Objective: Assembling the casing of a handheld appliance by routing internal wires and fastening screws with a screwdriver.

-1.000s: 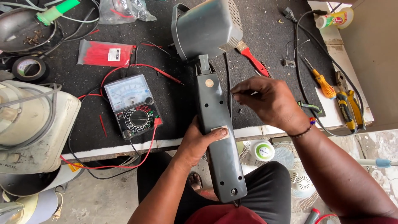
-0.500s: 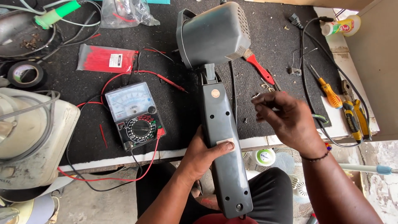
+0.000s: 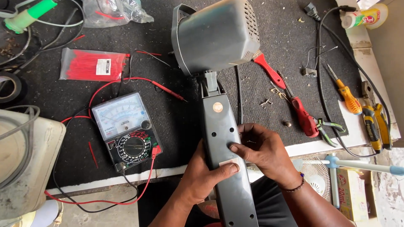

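Note:
A grey fan body lies on the black mat: a rounded motor housing [image 3: 216, 35] at the top and a long grey stand column [image 3: 227, 155] running down off the table edge toward me. My left hand [image 3: 206, 178] grips the column's left side, thumb laid across its face. My right hand [image 3: 263, 149] rests against the column's right side, its fingertips pressed on the face near a hole. I cannot tell whether a small screw is pinched under the fingers.
An analog multimeter [image 3: 126, 130] with red leads sits left of the column. Red-handled pliers [image 3: 305, 117], a red brush handle [image 3: 269, 71], yellow screwdrivers [image 3: 347, 92], loose screws [image 3: 266, 102], a black cable [image 3: 320, 75] lie right. A red cable-tie bag [image 3: 92, 65] and tape roll [image 3: 10, 88] lie at left.
My right hand has come down from above the mat on the right onto the column's face. The view has shifted closer; my left hand keeps its grip on the column.

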